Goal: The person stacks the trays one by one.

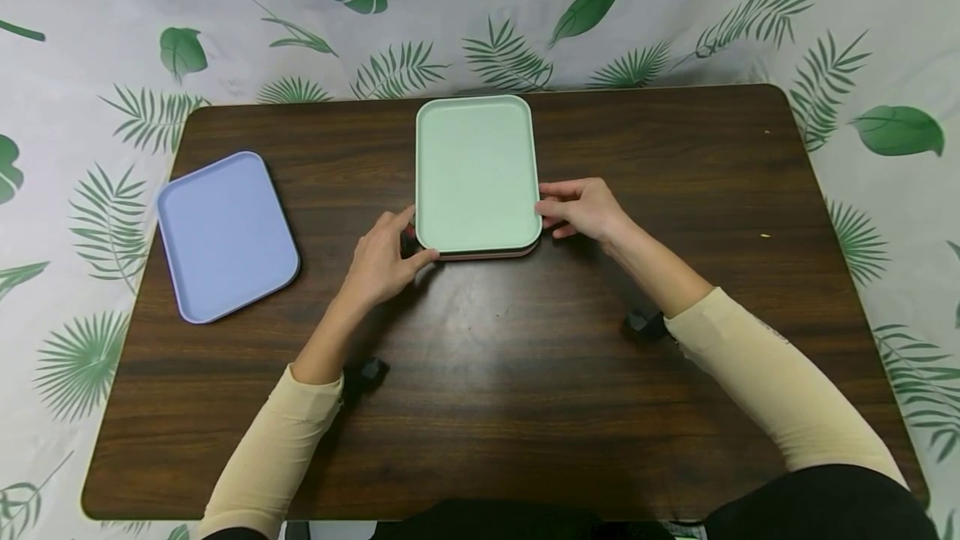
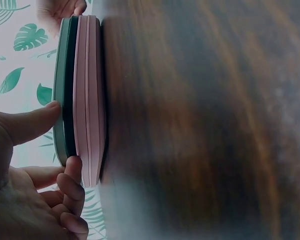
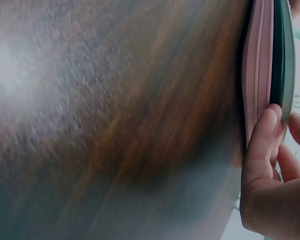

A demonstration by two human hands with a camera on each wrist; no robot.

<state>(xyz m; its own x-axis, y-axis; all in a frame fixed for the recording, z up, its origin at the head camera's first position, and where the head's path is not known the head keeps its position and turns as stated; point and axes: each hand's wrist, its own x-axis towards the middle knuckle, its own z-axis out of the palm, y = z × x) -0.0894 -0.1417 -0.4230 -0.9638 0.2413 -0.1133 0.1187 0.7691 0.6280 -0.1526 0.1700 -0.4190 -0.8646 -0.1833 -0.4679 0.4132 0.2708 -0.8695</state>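
Note:
A light green rectangular tray point(image 1: 477, 173) tops a stack near the table's far edge. Pink trays point(image 2: 87, 100) lie below it, with a dark band between green and pink in both wrist views. My left hand point(image 1: 380, 260) pinches the green tray near its left front corner, thumb on the rim and fingers curled at the underside. At the right side, my right hand point(image 1: 587, 208) grips the same tray, its thumb at the rim and its fingers point(image 3: 262, 145) reaching under the edge beside the pink trays.
To the left, a periwinkle blue tray point(image 1: 228, 240) lies at an angle, its left corner reaching the edge of the dark wooden table point(image 1: 480, 407). A leaf-patterned white cloth point(image 1: 247, 40) surrounds the table. Small dark devices point(image 1: 643, 323) hang under both wrists.

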